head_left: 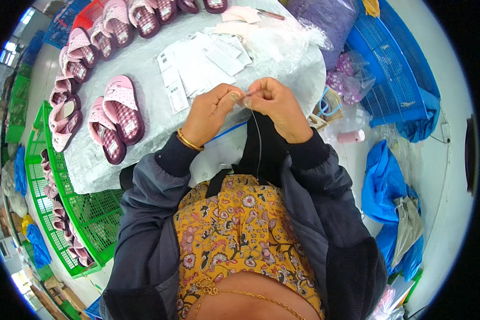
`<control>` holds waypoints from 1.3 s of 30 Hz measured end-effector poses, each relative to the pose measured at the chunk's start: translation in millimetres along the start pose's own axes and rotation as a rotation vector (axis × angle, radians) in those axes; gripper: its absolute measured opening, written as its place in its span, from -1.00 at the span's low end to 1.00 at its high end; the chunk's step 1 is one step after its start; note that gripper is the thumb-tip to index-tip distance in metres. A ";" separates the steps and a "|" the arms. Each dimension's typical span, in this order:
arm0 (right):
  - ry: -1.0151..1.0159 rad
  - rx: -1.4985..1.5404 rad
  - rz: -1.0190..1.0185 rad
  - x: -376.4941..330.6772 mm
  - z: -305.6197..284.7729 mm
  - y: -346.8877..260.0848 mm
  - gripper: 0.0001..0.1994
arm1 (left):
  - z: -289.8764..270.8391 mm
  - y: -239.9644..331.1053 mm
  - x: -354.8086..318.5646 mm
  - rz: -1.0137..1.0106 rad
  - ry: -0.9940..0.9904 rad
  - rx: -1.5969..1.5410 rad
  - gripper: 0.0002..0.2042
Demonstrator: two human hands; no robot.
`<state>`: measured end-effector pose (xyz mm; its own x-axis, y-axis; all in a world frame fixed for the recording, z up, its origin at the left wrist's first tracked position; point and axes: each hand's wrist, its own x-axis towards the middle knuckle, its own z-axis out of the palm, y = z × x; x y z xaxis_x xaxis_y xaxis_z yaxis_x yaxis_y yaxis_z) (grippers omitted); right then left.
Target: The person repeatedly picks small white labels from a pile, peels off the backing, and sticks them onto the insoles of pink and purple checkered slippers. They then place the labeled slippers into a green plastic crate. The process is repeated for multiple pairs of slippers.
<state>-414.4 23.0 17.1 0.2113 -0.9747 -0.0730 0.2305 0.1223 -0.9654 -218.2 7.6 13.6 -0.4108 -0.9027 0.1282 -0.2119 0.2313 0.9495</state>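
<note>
My left hand [213,111] and my right hand [279,108] meet over the near edge of the table, fingertips almost touching. Both are closed in a pinch. From the fingers of my right hand a thin pale thread [260,140] hangs down toward my lap. What lies between the fingertips of my left hand is too small to tell. To the left on the table sits a pair of pink slippers [124,109] with checked insoles and dark red soles. White printed labels [194,64] lie spread just beyond my hands.
More pink slippers [80,45] line the table's far left rim. Green crates [93,218] holding slippers stand at the left, blue crates [386,64] at the right. A small box [325,106] with a blue loop, a pink thread spool [351,136] and blue sacks [384,181] are right of the table.
</note>
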 end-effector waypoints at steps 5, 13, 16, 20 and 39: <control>-0.083 -0.123 0.093 -5.5 1.9 0.0 -0.80 | -5.6 -7.3 -3.2 -0.118 -0.158 -0.199 -0.88; -0.102 -0.620 0.021 -15.6 10.6 6.4 -0.70 | -11.4 -31.5 -33.3 -0.165 0.046 -0.142 -0.86; -0.100 -0.582 -0.006 -12.4 25.6 7.7 -0.71 | -11.1 -24.2 -46.1 -0.171 0.118 -0.104 -0.86; -0.178 -0.360 0.091 -3.7 36.5 28.9 -0.74 | -10.2 -27.5 -55.8 -0.154 0.191 -0.064 -0.82; -0.163 -0.317 0.072 2.5 55.4 36.9 -0.83 | -73.4 -75.7 -63.3 0.281 0.454 1.029 -0.79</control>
<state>-352.7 35.4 -4.9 0.3712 -0.9197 -0.1277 -0.0912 0.1007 -0.9907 -111.0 20.5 -45.5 -0.2464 -0.7714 0.5866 -0.8704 0.4424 0.2161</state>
